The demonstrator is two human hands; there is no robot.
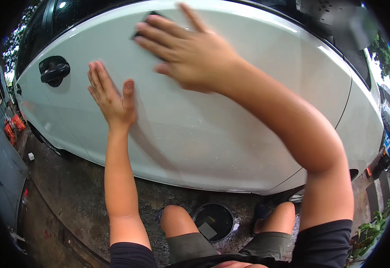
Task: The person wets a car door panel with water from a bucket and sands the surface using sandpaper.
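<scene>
Before me stands a pale white car door point(212, 143) with a black handle point(55, 71) at its left. My right hand point(190, 53) lies across the upper door, somewhat blurred, its fingers over a dark flat pad point(157, 17) pressed on the panel. Most of that pad is hidden beneath the fingers; its exact kind does not show. To the left and lower, my left hand point(112, 98) has its fingers extended and thumb apart, holding nothing. Its palm faces the door, and whether it touches the surface I cannot tell.
Between my knees a round dark bucket point(213, 219) sits on wet ground point(83, 192), with a grey rectangular piece in it. A grey panel point(2, 169) rises at the left. Red bags point(14, 127) lie farther off at the left, and green plants point(373, 232) grow at lower right.
</scene>
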